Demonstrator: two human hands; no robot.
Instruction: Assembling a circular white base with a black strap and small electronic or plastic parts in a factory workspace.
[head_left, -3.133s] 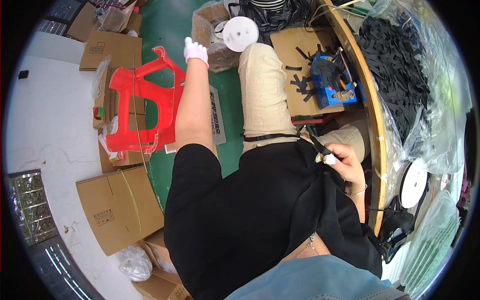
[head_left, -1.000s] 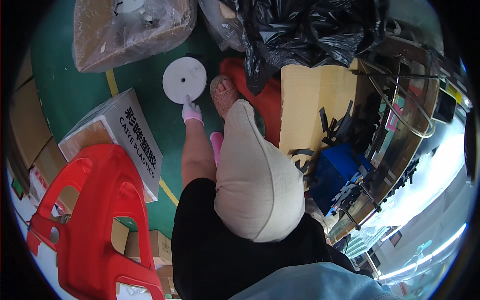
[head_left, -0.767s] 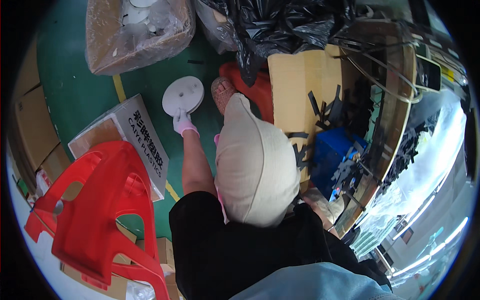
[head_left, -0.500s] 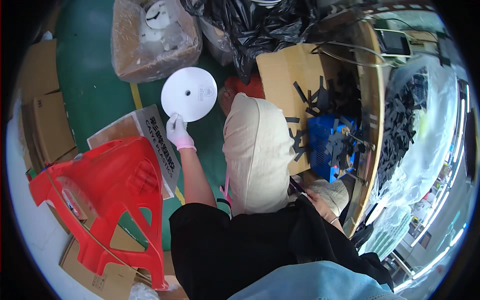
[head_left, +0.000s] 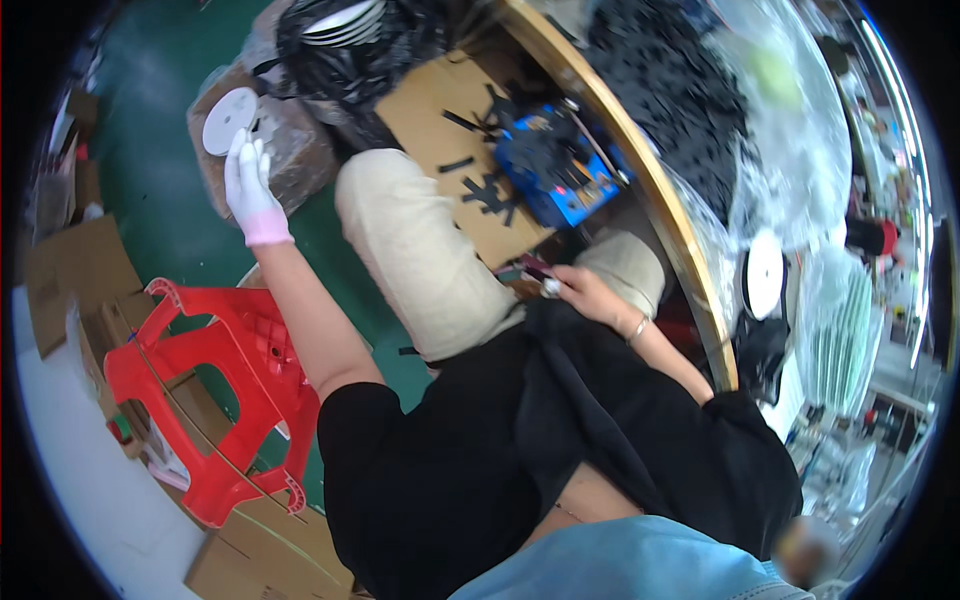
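Note:
My left hand, in a white glove with a pink cuff, reaches out at the far left with its fingers stretched. Just past its fingertips is a round white disc, over an opened cardboard box lined with clear plastic. The fingertips overlap the disc's edge, and no grip on it shows. Low between my knees, my bare right hand closes on a slim dark object whose kind I cannot make out. A small whitish piece shows at the fingers.
A red plastic stool lies tipped at left. White discs sit in a black bag. Black strips are scattered on cardboard and a blue box, beside a wooden table edge. Another white disc is at right.
My left hand has carried the white disc away and leftward to the plastic-lined box, and its fingers have straightened. The view has turned; my right hand keeps its dark object.

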